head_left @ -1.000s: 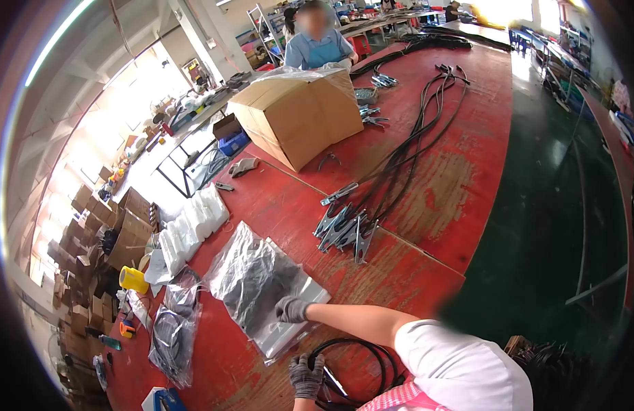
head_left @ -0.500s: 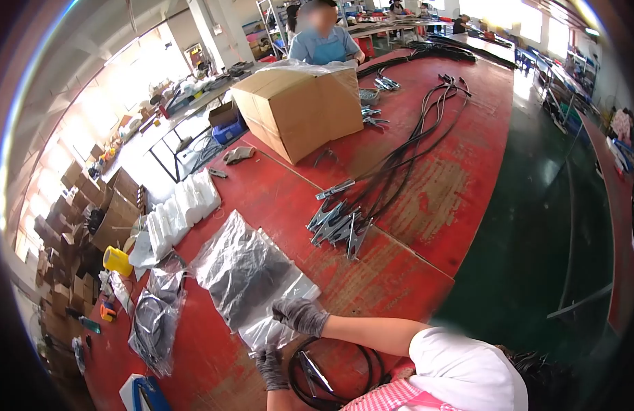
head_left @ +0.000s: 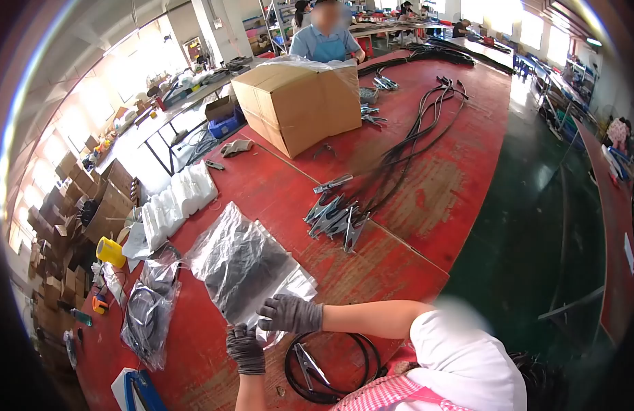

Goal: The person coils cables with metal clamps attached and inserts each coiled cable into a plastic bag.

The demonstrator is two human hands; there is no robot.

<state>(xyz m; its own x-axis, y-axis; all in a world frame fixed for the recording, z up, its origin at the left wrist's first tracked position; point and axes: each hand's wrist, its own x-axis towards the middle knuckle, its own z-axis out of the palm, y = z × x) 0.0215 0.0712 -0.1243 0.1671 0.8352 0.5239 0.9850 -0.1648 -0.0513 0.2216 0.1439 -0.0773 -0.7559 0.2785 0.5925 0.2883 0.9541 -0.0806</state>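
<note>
A clear plastic bag (head_left: 245, 264) with something dark showing through it lies on the red table, over other flat clear bags (head_left: 297, 282). Grey gloves cover both of my hands. My left hand (head_left: 245, 351) is closed at the bag's near edge, gripping the plastic. Just beyond it, my right hand (head_left: 289, 314) has its fingers bent down on the same edge, pinching the film. Close by my right forearm lies a coiled black cable (head_left: 369, 351) with a metal clamp (head_left: 308, 364) inside the loop.
Metal clamps (head_left: 330, 218) on black cables (head_left: 416, 137) lie ahead. A large cardboard box (head_left: 300, 103) stands farther off, with a person (head_left: 324, 42) behind it. White bundles (head_left: 183, 198), a bagged cable (head_left: 151, 312) and a yellow roll (head_left: 110, 252) are on the left.
My left hand has moved up and left to the bag's near edge. My right hand has shifted slightly left, closer to it. The view has tilted a little.
</note>
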